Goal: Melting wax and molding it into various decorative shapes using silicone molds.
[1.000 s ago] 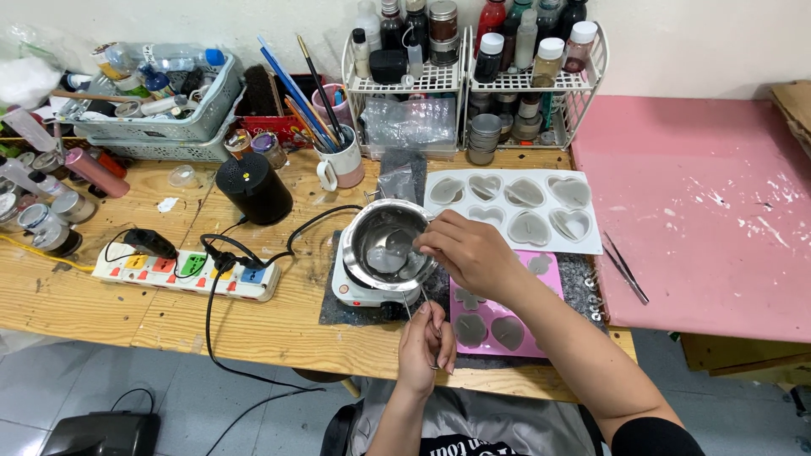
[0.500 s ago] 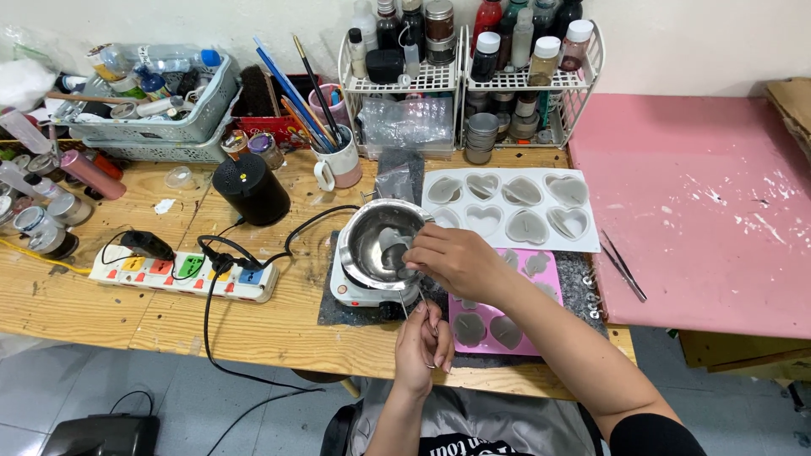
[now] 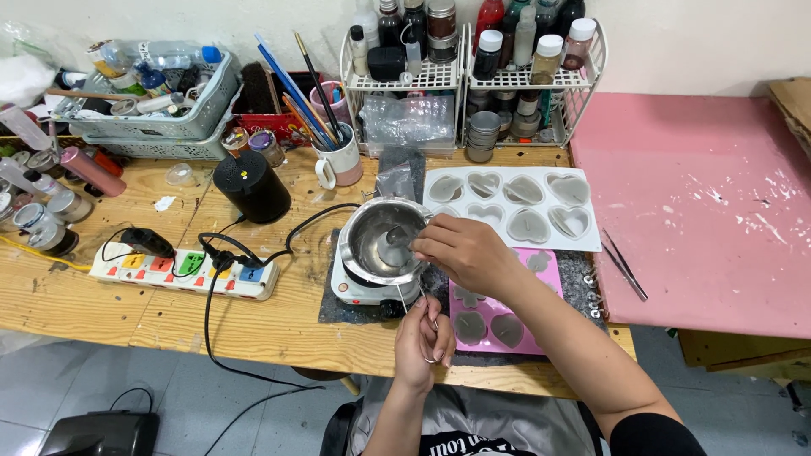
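My right hand [image 3: 467, 252] reaches over the right rim of a steel pot [image 3: 372, 245] that sits on a small white hot plate [image 3: 353, 292]. Its fingertips pinch a small metal piece [image 3: 397, 236] inside the pot. My left hand [image 3: 422, 339] hovers at the table's front edge, just below the hot plate, closed on thin wire-like sticks [image 3: 429, 314]. A pink heart mould [image 3: 497, 331] lies right of that hand, partly under my right forearm. Behind it lies a white heart mould [image 3: 517, 204] with filled cavities.
Left of the hot plate are a power strip [image 3: 184, 272] with cables and a black cylinder [image 3: 252, 187]. A mug of brushes [image 3: 340, 162], wire racks of bottles [image 3: 473, 67] and grey baskets [image 3: 152, 118] line the back. Tweezers [image 3: 625, 267] lie on the pink board [image 3: 701, 194].
My right hand has shifted slightly left, its fingertips now further over the pot. My left hand has barely moved.
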